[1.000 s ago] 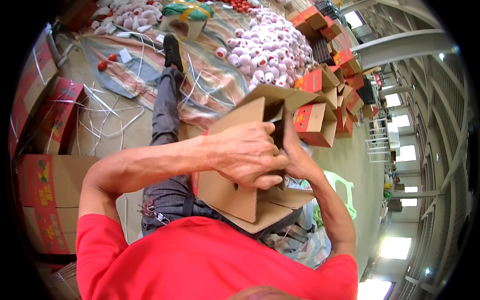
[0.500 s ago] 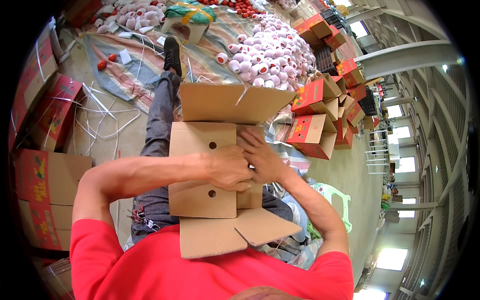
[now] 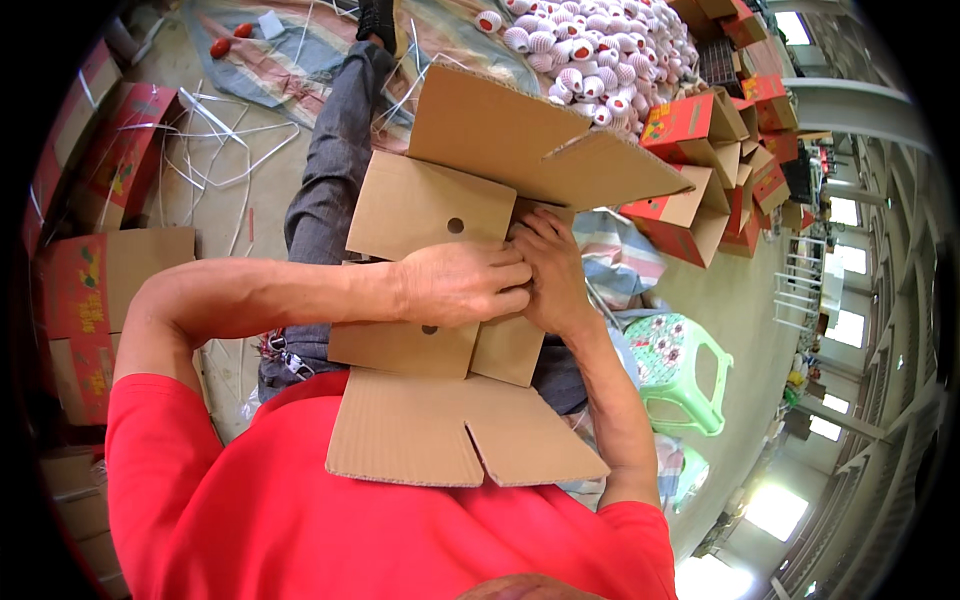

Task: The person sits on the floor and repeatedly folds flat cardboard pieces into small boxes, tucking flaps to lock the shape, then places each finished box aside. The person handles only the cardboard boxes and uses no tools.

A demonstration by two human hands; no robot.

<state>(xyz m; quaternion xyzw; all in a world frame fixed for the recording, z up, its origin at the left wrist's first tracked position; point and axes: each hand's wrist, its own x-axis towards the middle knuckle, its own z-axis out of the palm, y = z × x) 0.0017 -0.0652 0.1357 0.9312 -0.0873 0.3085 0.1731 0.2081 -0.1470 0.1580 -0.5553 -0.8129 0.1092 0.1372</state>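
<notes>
A plain brown cardboard box (image 3: pixel 430 205) rests across my lap, its far flap (image 3: pixel 520 130) raised and its slit near flap (image 3: pixel 440 425) spread towards my chest. Between them lie inner panels with round holes. My left hand (image 3: pixel 465 283) is closed at the panels' inner edges, its forearm crossing the box. Beside it, my right hand (image 3: pixel 548 270) bends its fingers over the cardboard at the right part of the box. The fingertips of both hands are partly hidden, and the hands nearly touch.
Fruit in white foam nets (image 3: pixel 600 60) is heaped on a striped sheet ahead. Red-and-brown cartons (image 3: pixel 690 215) stand at the right, and more cartons (image 3: pixel 75 290) at the left. White straps (image 3: pixel 215 140) litter the floor. A green stool (image 3: pixel 680 370) stands to my right.
The box has tilted, and a gap now shows between its far and near inner panels at the left. Both hands remain on the cardboard. The whole view has shifted, showing more of the green stool.
</notes>
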